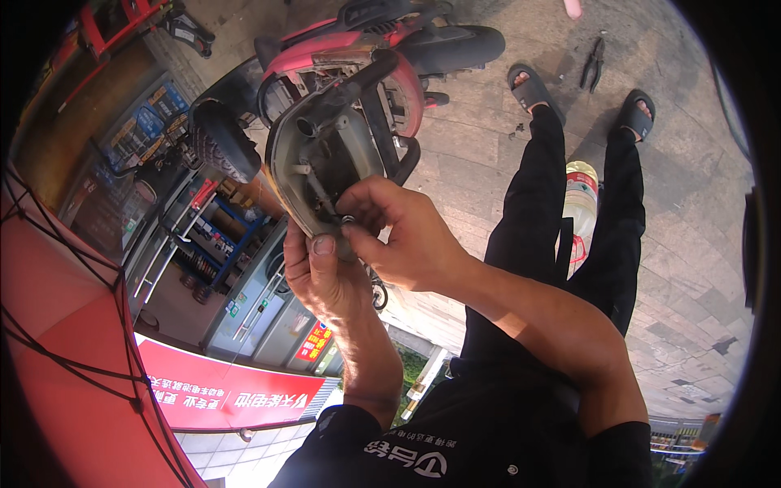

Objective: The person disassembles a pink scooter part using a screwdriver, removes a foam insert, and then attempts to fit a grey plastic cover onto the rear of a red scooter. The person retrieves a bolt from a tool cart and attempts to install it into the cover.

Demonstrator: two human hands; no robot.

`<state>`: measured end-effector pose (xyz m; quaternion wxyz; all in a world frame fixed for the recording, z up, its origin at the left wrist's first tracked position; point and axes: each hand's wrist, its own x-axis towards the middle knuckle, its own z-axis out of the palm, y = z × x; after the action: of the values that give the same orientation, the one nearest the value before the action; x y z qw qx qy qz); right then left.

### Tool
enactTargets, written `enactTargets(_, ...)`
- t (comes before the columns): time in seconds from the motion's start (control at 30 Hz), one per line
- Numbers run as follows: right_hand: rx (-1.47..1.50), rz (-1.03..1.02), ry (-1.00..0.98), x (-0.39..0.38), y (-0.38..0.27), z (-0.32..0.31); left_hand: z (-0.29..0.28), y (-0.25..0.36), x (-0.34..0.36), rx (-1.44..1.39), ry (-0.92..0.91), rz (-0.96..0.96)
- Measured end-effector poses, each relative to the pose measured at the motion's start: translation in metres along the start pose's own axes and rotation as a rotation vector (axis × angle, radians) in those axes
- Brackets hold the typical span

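A hollow, pale grey and black plastic shell (286,163), shaped like a scooter lamp housing, is held up with its open inner side facing me. My left hand (317,272) grips its near end from below, thumb pressed on the rim. Over the same end, my right hand (399,232) has its thumb and fingers closed around a small shiny metal piece (348,219) at the shell's inside edge. What that piece is cannot be made out. A black curved bar (376,69) shows along the shell's far side.
Beyond the shell is a red scooter (325,57) with black tyres. Pliers (593,65) lie on the paved ground near my sandals. A clear bottle of yellowish liquid (580,203) appears between my legs. At left are a shopfront with shelves (213,244) and a red canopy (61,325).
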<state>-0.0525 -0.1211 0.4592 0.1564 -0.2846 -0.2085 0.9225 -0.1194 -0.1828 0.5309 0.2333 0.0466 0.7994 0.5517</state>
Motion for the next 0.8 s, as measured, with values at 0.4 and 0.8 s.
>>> enactTargets(0.4, 0.021, 0.013, -0.038, 0.007, 0.000, 0.001, -0.014, -0.010, 0.003, 0.079, -0.055, 0.107)
enactTargets(0.8, -0.020, 0.011, -0.049, 0.006, 0.001, 0.004, 0.000, -0.002, 0.003, 0.118, -0.037, 0.164)
